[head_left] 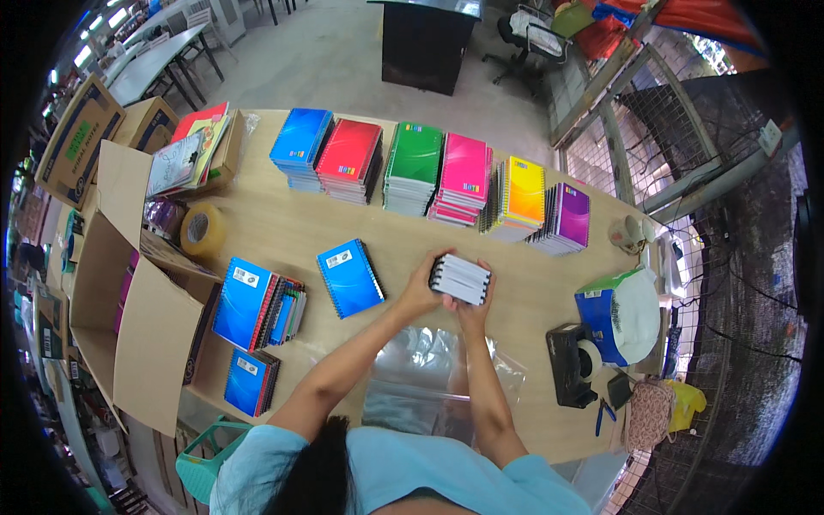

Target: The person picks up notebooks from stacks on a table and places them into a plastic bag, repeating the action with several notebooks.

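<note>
Both hands, left hand (422, 290) and right hand (468, 311), fingers closed around notebook bundle (461, 279); white-labelled blue notebook (349, 277) left.

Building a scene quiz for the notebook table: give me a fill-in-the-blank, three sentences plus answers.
1. Both hands, left hand and right hand, grip one stack of ____.
2. The single notebook lying left of the hands has a ____ cover.
3. The roll of tape lies beside an open ____ box.

Missing words: notebooks; blue; cardboard
</note>
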`<state>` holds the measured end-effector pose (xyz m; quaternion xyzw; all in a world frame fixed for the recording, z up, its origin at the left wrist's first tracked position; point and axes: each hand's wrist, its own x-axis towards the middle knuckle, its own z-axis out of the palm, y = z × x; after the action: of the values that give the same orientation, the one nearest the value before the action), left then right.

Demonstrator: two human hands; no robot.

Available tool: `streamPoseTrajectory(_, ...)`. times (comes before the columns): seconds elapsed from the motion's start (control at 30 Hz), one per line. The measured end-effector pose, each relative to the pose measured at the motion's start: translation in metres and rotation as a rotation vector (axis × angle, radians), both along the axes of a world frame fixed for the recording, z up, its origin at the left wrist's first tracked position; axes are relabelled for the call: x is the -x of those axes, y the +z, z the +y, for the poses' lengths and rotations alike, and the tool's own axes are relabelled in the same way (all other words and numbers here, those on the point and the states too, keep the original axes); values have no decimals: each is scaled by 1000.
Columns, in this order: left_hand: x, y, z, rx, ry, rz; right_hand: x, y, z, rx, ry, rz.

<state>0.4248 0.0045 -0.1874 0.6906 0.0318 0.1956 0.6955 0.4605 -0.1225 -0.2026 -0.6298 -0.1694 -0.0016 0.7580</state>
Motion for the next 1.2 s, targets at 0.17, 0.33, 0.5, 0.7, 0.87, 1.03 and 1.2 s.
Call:
streamPoseTrajectory(0.17, -1, -30, 13, -60, 1, 104, 6, -7, 5, -11, -68, 13)
streamPoseTrajectory(0.33, 4, -21, 3, -15, 187, -198, 1, -26, 19, -192, 1, 139)
streamPoseTrajectory(0.5, 43, -5, 11, -160, 101, 53, 49, -22, 12, 98, -203, 146)
streamPoseTrajectory(0.7, 166, 61, -1, -147, 193, 138, 119, 25, -20, 31, 109, 232)
streamPoseTrajectory(0.87, 338, 117, 2, 151, 555, 285, 251, 94, 35, 165, 574, 350)
streamPoseTrajectory(1.03, 454, 105, 25, 575, 1032, 310, 319, 103, 56, 340, 998, 300)
streamPoseTrajectory(1.2, 463, 81, 100, 428, 1274, 265, 298, 124, 55, 465, 1147, 340)
